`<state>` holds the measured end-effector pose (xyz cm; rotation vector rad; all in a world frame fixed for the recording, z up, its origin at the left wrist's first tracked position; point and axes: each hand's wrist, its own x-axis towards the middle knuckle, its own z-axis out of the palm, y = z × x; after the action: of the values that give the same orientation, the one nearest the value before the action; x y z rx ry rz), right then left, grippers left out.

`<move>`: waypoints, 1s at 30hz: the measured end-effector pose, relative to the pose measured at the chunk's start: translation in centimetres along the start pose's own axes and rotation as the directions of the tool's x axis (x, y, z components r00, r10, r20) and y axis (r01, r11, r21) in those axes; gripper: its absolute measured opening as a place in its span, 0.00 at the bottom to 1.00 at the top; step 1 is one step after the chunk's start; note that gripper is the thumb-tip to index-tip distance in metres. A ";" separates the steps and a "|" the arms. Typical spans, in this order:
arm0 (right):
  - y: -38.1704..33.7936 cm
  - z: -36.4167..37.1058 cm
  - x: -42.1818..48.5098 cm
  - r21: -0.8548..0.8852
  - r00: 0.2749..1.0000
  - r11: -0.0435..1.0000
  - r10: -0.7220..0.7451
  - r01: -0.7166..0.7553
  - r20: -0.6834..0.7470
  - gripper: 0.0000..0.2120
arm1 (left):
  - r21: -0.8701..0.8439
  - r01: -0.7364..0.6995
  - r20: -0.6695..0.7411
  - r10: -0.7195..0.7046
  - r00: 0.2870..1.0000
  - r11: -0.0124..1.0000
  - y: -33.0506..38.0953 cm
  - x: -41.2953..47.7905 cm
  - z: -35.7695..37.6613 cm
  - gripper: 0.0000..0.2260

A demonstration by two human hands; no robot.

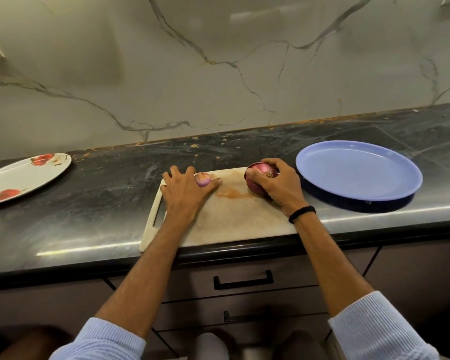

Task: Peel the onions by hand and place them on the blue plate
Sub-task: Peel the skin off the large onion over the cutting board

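Note:
A large red onion (260,175) in its skin sits on the right part of a stained white cutting board (231,216). My right hand (278,185) grips it from the right, fingers curled over its top. A small pale-purple onion (202,179) lies on the board's far left part. My left hand (185,190) lies flat on the board, fingers spread, with the small onion between thumb and forefinger. The blue plate (359,172) stands bare on the counter just right of the board.
A white plate with red flowers (24,175) lies at the far left of the dark stone counter (102,198). A marble wall rises behind. The counter's front edge runs just below the board, with drawers (243,280) under it.

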<state>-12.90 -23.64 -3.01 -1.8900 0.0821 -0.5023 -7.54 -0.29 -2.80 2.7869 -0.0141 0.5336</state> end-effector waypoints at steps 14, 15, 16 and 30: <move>-0.2 -0.1 -0.2 0.011 1.000 1.000 0.002 -0.002 -0.019 0.28 | -0.371 -0.315 -0.412 0.149 0.899 0.874 0.2 -0.8 -0.8 0.30; -0.3 -0.1 -0.3 0.022 1.000 1.000 0.007 -0.006 -0.025 0.28 | -0.355 -0.379 -0.422 0.215 0.881 0.855 0.5 -1.1 -0.8 0.30; -0.4 -0.2 -0.3 0.037 0.999 0.999 0.012 -0.011 -0.033 0.28 | -0.335 -0.429 -0.417 0.277 0.866 0.839 0.8 -1.4 -0.8 0.31; -1.1 0.0 -0.4 0.296 0.996 0.955 -0.003 0.028 -0.086 0.18 | -0.449 -0.583 -0.236 0.540 0.808 0.677 2.2 -2.6 -0.2 0.45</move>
<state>-13.43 -23.09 -2.16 -1.5763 0.0447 -0.5727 -10.19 -2.41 -2.89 2.1917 -0.8993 0.6681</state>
